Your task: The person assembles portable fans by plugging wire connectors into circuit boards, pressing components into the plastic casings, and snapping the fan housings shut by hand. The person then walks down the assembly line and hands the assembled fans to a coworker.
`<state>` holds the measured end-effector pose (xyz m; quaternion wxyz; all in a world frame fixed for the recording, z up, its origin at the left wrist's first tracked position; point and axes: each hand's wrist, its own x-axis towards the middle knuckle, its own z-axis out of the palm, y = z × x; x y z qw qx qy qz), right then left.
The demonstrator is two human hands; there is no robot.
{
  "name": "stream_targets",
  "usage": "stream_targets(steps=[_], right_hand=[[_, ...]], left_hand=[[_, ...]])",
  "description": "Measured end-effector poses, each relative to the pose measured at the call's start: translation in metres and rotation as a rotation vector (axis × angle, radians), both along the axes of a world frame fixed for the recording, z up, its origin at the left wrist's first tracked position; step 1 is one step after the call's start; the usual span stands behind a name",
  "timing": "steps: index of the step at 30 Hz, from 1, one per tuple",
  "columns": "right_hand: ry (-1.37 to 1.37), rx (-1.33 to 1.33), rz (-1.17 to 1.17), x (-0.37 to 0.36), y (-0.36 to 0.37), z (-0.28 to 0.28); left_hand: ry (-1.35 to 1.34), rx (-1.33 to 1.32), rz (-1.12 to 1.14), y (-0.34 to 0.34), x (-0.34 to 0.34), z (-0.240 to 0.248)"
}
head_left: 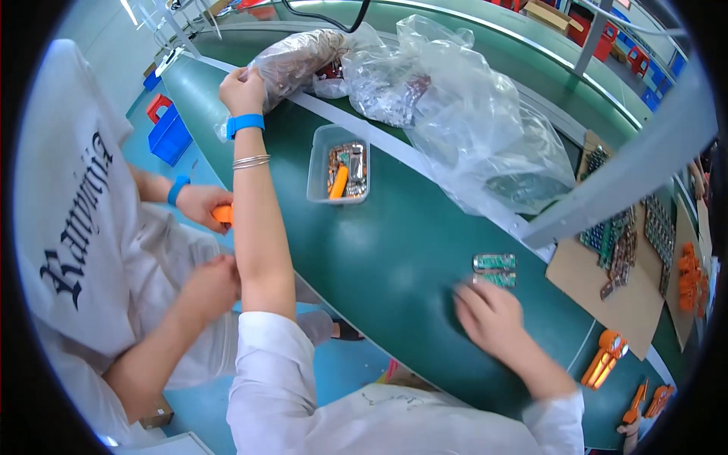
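Observation:
My left hand (243, 92), wearing a blue wristband, reaches far across the bench. Its fingers are closed beside the left end of a filled clear plastic bag (299, 57); what they hold, if anything, is hidden. My right hand (489, 317) is blurred by motion over the green bench, so its grip does not show. Just beyond its fingertips lie two small green circuit boards (494, 262), one behind the other. Between my arms stands a clear plastic tub (315, 182) with small metallic parts and an orange piece (339, 182) inside.
A person in a white shirt (83, 227) stands close at my left, an orange object (223, 214) in one hand. A large clear bag (470, 114) covers the far side. To the right are a post (622, 159), cardboard (599, 292) with circuit boards and orange devices (605, 359).

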<state>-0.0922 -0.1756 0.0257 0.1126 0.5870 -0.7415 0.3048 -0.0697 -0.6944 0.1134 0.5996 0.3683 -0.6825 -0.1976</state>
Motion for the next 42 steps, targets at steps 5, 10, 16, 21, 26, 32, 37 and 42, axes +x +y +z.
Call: stream_targets(steps=[5,10,16,21,26,32,37,42], right_hand=[[0.255,-0.097,0.068,-0.006,-0.182,-0.022],[0.366,0.109,-0.008,-0.031,-0.219,-0.052],[0.35,0.146,-0.064,-0.078,-0.16,-0.04],[0.331,0.172,-0.122,-0.133,-0.122,-0.03],[0.276,0.193,-0.215,-0.147,-0.13,-0.034],[0.175,0.266,-0.336,-0.15,-0.149,-0.018],[0.218,0.319,-0.369,-0.187,-0.158,-0.017],[0.226,0.334,-0.309,-0.203,-0.165,-0.007]], left_hand=[[-0.144,-0.076,0.02,0.029,0.025,-0.031],[-0.075,0.072,-0.17,0.119,0.021,-0.032],[-0.31,-0.093,-0.175,0.158,0.036,-0.035],[-0.33,-0.229,-0.257,0.231,0.023,-0.043],[-0.344,-0.209,-0.28,0.311,0.045,-0.04],[-0.342,-0.134,-0.424,0.374,0.028,-0.056],[-0.216,-0.068,-0.55,0.391,-0.031,-0.083],[-0.282,-0.015,-0.627,0.378,-0.06,-0.12]])
